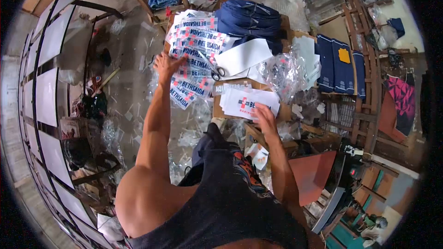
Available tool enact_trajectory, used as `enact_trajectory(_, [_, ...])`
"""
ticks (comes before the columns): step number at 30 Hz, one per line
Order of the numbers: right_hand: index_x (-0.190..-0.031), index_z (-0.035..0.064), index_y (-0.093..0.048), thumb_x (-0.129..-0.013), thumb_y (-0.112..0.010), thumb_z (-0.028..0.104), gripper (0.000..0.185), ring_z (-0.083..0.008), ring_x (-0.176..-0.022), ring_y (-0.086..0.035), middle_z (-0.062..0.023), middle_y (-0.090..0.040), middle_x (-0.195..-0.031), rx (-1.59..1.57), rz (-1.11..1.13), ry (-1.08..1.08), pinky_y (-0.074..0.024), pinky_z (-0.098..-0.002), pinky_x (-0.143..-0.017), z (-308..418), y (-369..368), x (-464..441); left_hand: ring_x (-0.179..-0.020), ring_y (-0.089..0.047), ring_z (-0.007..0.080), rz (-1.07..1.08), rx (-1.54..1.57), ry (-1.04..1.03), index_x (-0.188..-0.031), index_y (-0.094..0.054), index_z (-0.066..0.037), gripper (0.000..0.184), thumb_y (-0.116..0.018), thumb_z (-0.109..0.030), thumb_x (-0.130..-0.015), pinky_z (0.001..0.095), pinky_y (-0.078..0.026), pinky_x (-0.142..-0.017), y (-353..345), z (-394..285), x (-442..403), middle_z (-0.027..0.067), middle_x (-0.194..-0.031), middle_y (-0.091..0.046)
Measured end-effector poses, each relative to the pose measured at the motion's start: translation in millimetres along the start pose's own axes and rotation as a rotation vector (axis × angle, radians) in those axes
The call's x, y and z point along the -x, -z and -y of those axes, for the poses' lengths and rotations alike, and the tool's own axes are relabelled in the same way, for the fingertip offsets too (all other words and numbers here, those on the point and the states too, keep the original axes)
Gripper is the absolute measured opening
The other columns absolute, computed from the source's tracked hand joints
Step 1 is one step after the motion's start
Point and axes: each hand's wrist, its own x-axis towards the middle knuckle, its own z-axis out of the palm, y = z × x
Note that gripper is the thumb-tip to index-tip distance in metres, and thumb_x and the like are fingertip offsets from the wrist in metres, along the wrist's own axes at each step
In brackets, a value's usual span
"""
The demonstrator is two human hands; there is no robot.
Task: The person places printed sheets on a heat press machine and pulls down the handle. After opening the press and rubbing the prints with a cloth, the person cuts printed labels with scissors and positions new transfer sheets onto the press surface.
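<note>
Spread fingers of my left hand (169,67) rest at the left edge of a heap of printed transfer sheets (191,85) lettered BETHSAIDA. My right hand (264,117) lies over the lower right corner of a stack of white printed sheets (235,102) with a red and dark cross; its fingers are stretched out, and the thumb is partly hidden. Black-handled scissors (218,73) lie between the heap and a blank white sheet (244,56). Crumpled clear plastic (287,71) sits right of the blank sheet.
A tied bundle of navy cloth (249,17) stands at the back of the table. To the right are folded navy pieces (333,67) with a yellow patch. A rack of pale panels (48,92) runs along the left. Plastic scraps (113,143) litter the floor.
</note>
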Motion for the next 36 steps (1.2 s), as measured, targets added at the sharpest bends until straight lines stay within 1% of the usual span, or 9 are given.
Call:
enact_trajectory(4, [-0.138, 0.0031, -0.055, -0.097, -0.072, 0.023, 0.048, -0.0247, -0.107, -0.068, -0.0138, -0.069, -0.123, 0.319, 0.001, 0.347, -0.054, -0.0411, -0.093, 33.6, -53.0, -56.1, -0.12, -0.063, 0.0365, 0.063, 0.136, -0.006, -0.136, -0.051, -0.005, 0.104, -0.088, -0.068, -0.062, 0.0575, -0.037, -0.107, 2.1, -5.3, -9.3, 0.0182, -0.123, -0.068])
enact_trajectory(7, [-0.133, 0.0029, -0.055, -0.092, -0.077, 0.025, 0.052, -0.0307, -0.103, -0.069, -0.0172, -0.069, -0.119, 0.566, -0.025, 0.625, -0.0538, -0.0421, -0.091, 48.1, -90.2, -100.4, -0.104, -0.071, 0.0372, 0.162, 0.322, 0.024, -0.132, -0.052, -0.003, 0.097, -0.093, -0.056, -0.062, 0.0478, -0.053, -0.09, 31.9, -24.6, 0.9, 0.0176, -0.107, -0.074])
enact_trajectory(12, [-0.117, 0.0066, -0.054, -0.082, -0.082, 0.027, 0.05, -0.0409, -0.099, -0.065, -0.0197, -0.064, -0.108, 0.709, -0.194, 0.535, -0.051, -0.0527, -0.082, 55.4, -133.6, -136.9, -0.097, -0.074, 0.0366, 0.167, 0.443, 0.163, -0.118, -0.063, -0.002, 0.081, -0.094, -0.052, -0.063, 0.0478, -0.056, -0.084, 8.7, -6.3, -10.3, 0.0202, -0.103, -0.076])
enact_trajectory(15, [-0.113, 0.0089, -0.052, -0.081, -0.083, 0.027, 0.048, -0.042, -0.095, -0.064, -0.0186, -0.062, -0.103, 0.779, -0.27, 0.588, -0.0503, -0.0535, -0.078, 55.1, -145.7, -139.5, -0.085, -0.075, 0.0331, 0.199, 0.506, 0.117, -0.089, -0.073, 0.001, 0.06, -0.095, -0.048, -0.063, 0.045, -0.057, -0.078, 5.5, -3.4, -4.1, 0.0178, -0.089, -0.077])
enact_trajectory(21, [-0.109, 0.0068, -0.055, -0.079, -0.085, 0.023, 0.045, -0.0408, -0.096, -0.064, -0.0162, -0.066, -0.098, 0.869, -0.231, 0.521, -0.0513, -0.0521, -0.081, 58.4, -147.1, -151.1, -0.072, -0.069, 0.0216, 0.312, 0.802, 0.01, -0.087, -0.073, -0.001, 0.034, -0.086, -0.029, -0.076, 0.0402, -0.055, -0.068, -19.7, 22.6, -13.2, 0.01, -0.081, -0.074])
enact_trajectory(24, [-0.105, 0.0045, -0.056, -0.079, -0.085, 0.021, 0.042, -0.0351, -0.081, -0.07, -0.0132, -0.067, -0.088, 0.83, -0.186, 0.523, -0.0533, -0.0491, -0.07, 49.1, -134.8, -166.3, -0.07, -0.067, 0.0169, 0.414, 0.983, 0.017, -0.087, -0.073, -0.002, 0.018, -0.079, -0.018, -0.082, 0.0379, -0.054, -0.066, 12.6, 4.3, -0.8, 0.0064, -0.079, -0.073])
enact_trajectory(27, [-0.101, 0.0036, -0.057, -0.086, -0.084, 0.02, 0.035, -0.0138, -0.063, -0.069, -0.0052, -0.067, -0.084, 0.304, 0.179, 0.193, -0.0527, -0.0296, -0.052, 71.3, -124.0, -158.1, -0.072, -0.067, 0.0178, 0.48, 1.02, -0.033, -0.1, -0.072, 0.0, 0.014, -0.073, -0.01, -0.089, 0.0361, -0.056, -0.064, 26.1, 16.0, -6.9, 0.0068, -0.087, -0.073])
enact_trajectory(28, [-0.101, 0.0036, -0.057, -0.086, -0.084, 0.02, 0.035, -0.0138, -0.063, -0.069, -0.0052, -0.067, -0.084, 0.301, 0.179, 0.197, -0.0527, -0.0296, -0.052, 74.9, -120.0, -153.8, -0.075, -0.069, 0.0212, 0.472, 0.94, -0.125, -0.112, -0.071, 0.003, 0.023, -0.072, -0.007, -0.092, 0.0356, -0.059, -0.064, 24.9, 28.3, -18.2, 0.0093, -0.095, -0.074])
enact_trajectory(36, [-0.097, 0.0064, -0.056, -0.093, -0.077, 0.014, 0.023, -0.0127, -0.07, -0.069, -0.0021, -0.062, -0.086, -0.172, 0.113, 0.15, -0.0582, -0.0275, -0.06, 78.6, -38.6, -72.8, -0.074, -0.056, 0.0065, 0.287, 0.824, -0.303, -0.099, -0.075, -0.006, 0.007, -0.072, -0.01, -0.094, 0.0259, -0.048, -0.071, 148.1, -15.2, -10.0, -0.0062, -0.084, -0.067])
